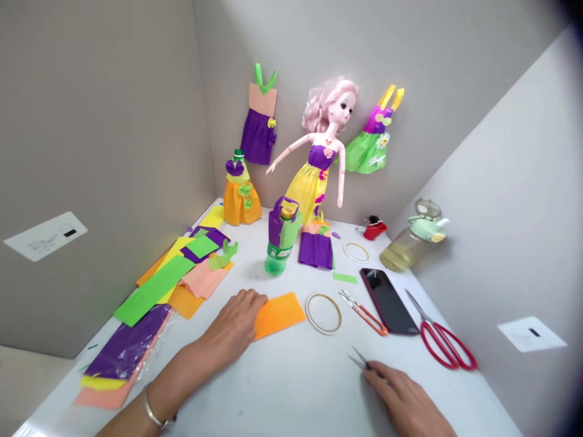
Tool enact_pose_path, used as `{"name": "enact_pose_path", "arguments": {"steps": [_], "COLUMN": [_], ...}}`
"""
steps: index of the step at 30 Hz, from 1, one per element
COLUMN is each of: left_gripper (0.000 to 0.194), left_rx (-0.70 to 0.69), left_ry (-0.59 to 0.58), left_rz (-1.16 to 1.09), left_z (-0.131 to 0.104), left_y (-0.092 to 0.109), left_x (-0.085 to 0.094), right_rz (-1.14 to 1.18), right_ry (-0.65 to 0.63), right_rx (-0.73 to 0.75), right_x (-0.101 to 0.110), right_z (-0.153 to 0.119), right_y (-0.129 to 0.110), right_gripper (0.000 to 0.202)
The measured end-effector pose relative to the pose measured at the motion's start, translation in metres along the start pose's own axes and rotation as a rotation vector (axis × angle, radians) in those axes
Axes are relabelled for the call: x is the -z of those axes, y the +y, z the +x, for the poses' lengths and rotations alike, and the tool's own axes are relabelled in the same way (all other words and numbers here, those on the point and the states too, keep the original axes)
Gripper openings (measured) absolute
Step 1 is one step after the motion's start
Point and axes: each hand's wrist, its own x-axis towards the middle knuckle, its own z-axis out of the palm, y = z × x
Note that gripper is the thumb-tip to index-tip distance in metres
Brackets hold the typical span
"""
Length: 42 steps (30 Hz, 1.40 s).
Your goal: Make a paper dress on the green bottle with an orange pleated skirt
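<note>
My left hand (pixel 238 317), fingers curled together, presses on the left end of a flat orange fabric piece (pixel 281 314) on the white table. My right hand (pixel 405 397) is closed on small snips (pixel 359 357) near the front right. Their two pointed blades stand apart and aim to the upper left, away from the orange piece; the handles are hidden in the hand. A bangle (pixel 323 313) lies just right of the orange piece, beside orange-handled thread snips (pixel 364 312).
Coloured fabric sheets (pixel 155 290) pile up at left. A green bottle (pixel 276 261) wearing a purple-green top, a doll (pixel 325 145) and a purple skirt (pixel 316 250) are behind. A phone (pixel 389 301), red scissors (pixel 444 343) and a jug (pixel 405 246) occupy the right.
</note>
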Motion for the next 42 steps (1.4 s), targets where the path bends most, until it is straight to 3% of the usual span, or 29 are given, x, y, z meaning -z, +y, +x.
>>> {"name": "enact_pose_path", "arguments": {"steps": [3,7,11,13,16,19,22,28,32,38,42], "left_gripper": [0.053,0.043,0.031,0.047,0.069,0.074,0.066,0.063,0.062,0.037,0.052], "left_rx": [-0.076,-0.121,0.132,0.197,0.177,0.128,0.105,0.078,0.051,0.022,0.020], "left_ry": [-0.012,-0.084,0.206,0.286,0.315,0.308,0.293,0.318,0.312,0.310,0.314], "left_rz": [0.009,-0.203,-0.505,-0.542,-0.626,-0.710,-0.773,-0.823,-0.843,-0.864,-0.884], "left_z": [0.003,0.013,0.041,0.060,0.086,0.106,0.123,0.150,0.156,0.156,0.158], "left_y": [-0.003,-0.005,-0.013,-0.019,-0.025,-0.029,-0.037,-0.058,-0.062,-0.065,-0.067], "left_x": [0.005,0.022,0.030,0.026,0.014,0.001,-0.009,-0.009,-0.008,-0.014,-0.016], "right_rz": [-0.032,0.026,0.156,0.215,0.256,0.300,0.354,0.420,0.626,0.794,0.853], "right_ry": [0.053,0.117,0.073,0.036,0.018,-0.010,-0.041,-0.041,0.062,0.298,0.383], "right_rx": [-0.040,-0.084,0.011,0.038,0.029,0.043,0.072,0.023,-0.068,-0.170,-0.230], "right_x": [0.007,0.012,0.018,0.019,0.019,0.015,0.012,0.012,0.013,0.009,0.008], "right_z": [0.006,0.053,0.115,0.141,0.169,0.180,0.183,0.192,0.210,0.257,0.288], "right_y": [0.009,-0.008,-0.036,-0.045,-0.054,-0.061,-0.066,-0.061,-0.049,-0.034,-0.029], "right_gripper": [0.039,0.027,0.032,0.032,0.034,0.035,0.036,0.028,0.025,0.040,0.047]}}
